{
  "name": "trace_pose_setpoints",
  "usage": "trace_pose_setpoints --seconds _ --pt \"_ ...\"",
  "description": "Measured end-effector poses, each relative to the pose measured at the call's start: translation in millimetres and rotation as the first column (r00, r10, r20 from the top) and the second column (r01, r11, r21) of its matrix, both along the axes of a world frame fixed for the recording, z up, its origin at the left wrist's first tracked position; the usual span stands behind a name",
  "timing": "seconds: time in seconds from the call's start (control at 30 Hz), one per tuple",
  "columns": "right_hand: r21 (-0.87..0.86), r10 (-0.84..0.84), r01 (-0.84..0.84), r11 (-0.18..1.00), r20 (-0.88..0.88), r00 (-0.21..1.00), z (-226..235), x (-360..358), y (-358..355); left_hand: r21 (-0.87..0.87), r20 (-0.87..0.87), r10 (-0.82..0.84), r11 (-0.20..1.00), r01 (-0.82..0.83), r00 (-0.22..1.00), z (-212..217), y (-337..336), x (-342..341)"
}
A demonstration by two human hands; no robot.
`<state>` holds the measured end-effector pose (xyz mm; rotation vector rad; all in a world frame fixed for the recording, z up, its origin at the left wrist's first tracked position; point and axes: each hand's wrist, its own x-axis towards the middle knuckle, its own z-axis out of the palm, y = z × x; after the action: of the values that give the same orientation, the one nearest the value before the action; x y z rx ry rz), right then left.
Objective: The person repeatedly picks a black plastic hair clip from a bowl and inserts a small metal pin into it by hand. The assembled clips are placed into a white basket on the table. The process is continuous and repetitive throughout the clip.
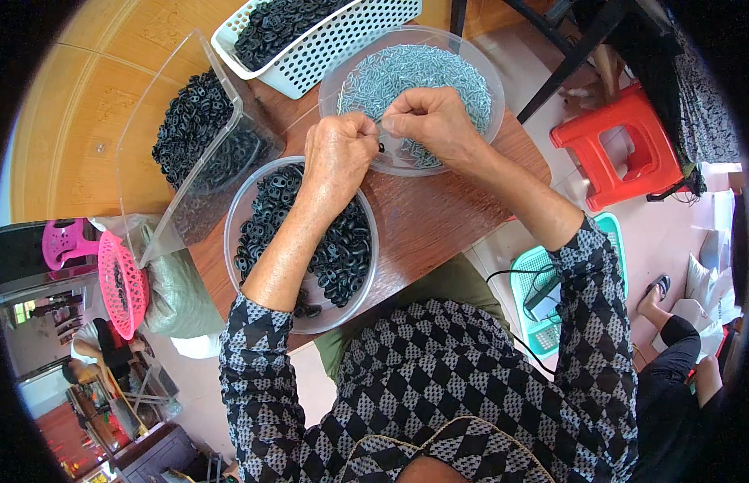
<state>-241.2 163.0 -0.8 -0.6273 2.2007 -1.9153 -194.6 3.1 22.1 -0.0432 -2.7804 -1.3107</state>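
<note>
My left hand (338,153) is closed in a pinch at the near edge of a round clear tub (496,97) of small silvery screws (415,68). A small black plastic piece (381,147) shows at its fingertips. Just right of it, over the screws, my right hand (439,121) pinches thumb against finger; whatever it holds is too small to make out. The fingertips of both hands nearly meet. Beneath my left forearm stands another round clear tub (374,249), holding many black plastic pieces with holes (342,262).
Black pieces also fill a clear rectangular bin (161,229) at left and a white perforated basket (334,48) at the back. A wooden table (423,217) bears the tubs. Right are a red stool (624,145) and a green basket (612,233); another person's leg (656,314) shows beyond.
</note>
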Motion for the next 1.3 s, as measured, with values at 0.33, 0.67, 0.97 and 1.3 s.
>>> trace_pose_setpoints --seconds 0.33,0.67,0.97,1.3 --pt "-0.021 -0.051 0.050 0.999 -0.044 0.998 -6 2 6 -0.201 -0.205 -0.056 0.980 0.014 0.977 0 -2 5" --pt "-0.025 -0.097 0.096 0.995 -0.056 0.994 -5 5 3 -0.351 -0.206 -0.150 0.934 0.070 0.967 -3 1 -8" --pt "-0.069 -0.088 0.085 0.994 -0.041 0.995 18 27 4 -0.235 -0.176 -0.058 0.972 0.015 0.983 7 -4 3" --pt "-0.127 0.341 -0.446 0.886 -0.473 0.812 163 161 -38 0.534 0.250 0.098 0.816 -0.221 0.963 33 -18 96"
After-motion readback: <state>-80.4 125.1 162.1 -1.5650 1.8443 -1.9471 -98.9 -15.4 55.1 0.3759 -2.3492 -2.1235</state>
